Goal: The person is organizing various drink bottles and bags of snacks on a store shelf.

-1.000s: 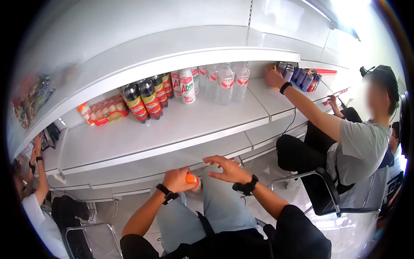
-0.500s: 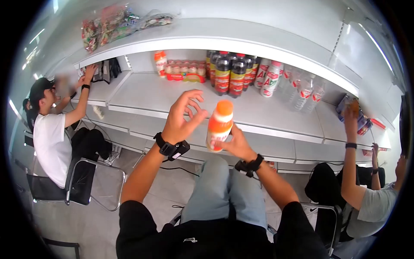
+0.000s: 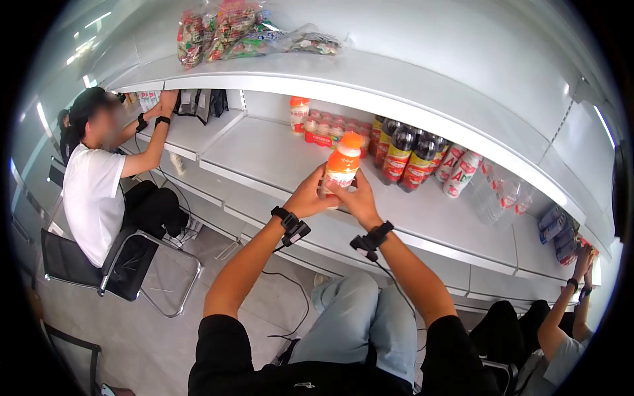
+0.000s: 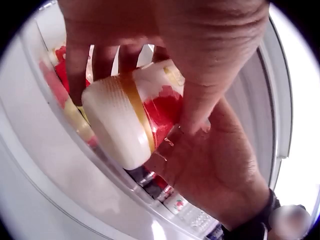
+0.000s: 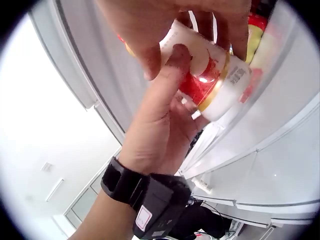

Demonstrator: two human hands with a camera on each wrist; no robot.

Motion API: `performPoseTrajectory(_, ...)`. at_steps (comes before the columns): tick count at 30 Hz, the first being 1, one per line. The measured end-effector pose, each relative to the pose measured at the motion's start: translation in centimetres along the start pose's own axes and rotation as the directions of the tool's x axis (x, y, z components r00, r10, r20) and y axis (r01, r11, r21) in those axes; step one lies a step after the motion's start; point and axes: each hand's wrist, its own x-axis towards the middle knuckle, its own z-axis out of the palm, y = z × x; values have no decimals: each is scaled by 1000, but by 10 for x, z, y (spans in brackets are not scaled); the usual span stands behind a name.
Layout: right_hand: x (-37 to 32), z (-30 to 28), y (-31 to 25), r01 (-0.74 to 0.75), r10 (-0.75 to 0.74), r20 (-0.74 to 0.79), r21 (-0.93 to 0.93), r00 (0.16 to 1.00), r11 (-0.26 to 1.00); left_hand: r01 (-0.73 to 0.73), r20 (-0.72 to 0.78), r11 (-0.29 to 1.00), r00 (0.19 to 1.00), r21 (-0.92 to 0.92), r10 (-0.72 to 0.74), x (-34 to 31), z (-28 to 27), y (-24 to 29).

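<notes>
Both hands hold one white-and-orange bottle (image 3: pixel 342 165) upright in front of the shelf edge, its orange cap on top. The left hand (image 3: pixel 309 196) grips its left side; the right hand (image 3: pixel 360 200) grips its right side, thumb across the label. In the left wrist view the bottle's white base (image 4: pixel 117 125) points to the lower left, with the left hand's fingers curled behind it and the thumb in front. The right wrist view shows the bottle (image 5: pixel 205 75) between the two hands, the other person-worn band (image 5: pixel 122 182) being on the left wrist.
On the shelf (image 3: pixel 264 155) stand a similar bottle (image 3: pixel 299 115), a pack of small bottles (image 3: pixel 335 127), dark soda bottles (image 3: pixel 398 155), white bottles (image 3: pixel 462 173) and clear bottles (image 3: pixel 495 198). Bagged goods (image 3: pixel 231 33) lie above. People sit at left (image 3: pixel 92 198) and right (image 3: pixel 561 330).
The bottle has risen from the lap to the shelf front. The left hand, which held it first, let go and now grips it again beside the right hand. The view has turned left.
</notes>
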Motion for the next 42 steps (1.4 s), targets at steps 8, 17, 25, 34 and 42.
performPoseTrajectory(8, 26, 39, 47, -8, 14, 131, -46, 991, 999, 52, -267, 998, 962, -28, -58, 17, -63, -80)
performPoseTrajectory(17, 11, 34, 58, -57, 52, 39, 168, 998, 984, 163, -384, 986, 909, -39, -165, 53, -160, -144)
performPoseTrajectory(25, 16, 36, 52, -88, 82, 43, 140, 996, 986, 336, -443, 941, 851, 48, -281, 141, -184, -217)
performPoseTrajectory(34, 21, 36, 40, -88, 87, 15, 52, 996, 995, 498, -537, 864, 749, 68, -389, 189, -203, -293)
performPoseTrajectory(42, 16, 39, 62, 75, -68, -92, 64, 993, 995, 416, -505, 908, 793, 42, -340, 143, -178, -255)
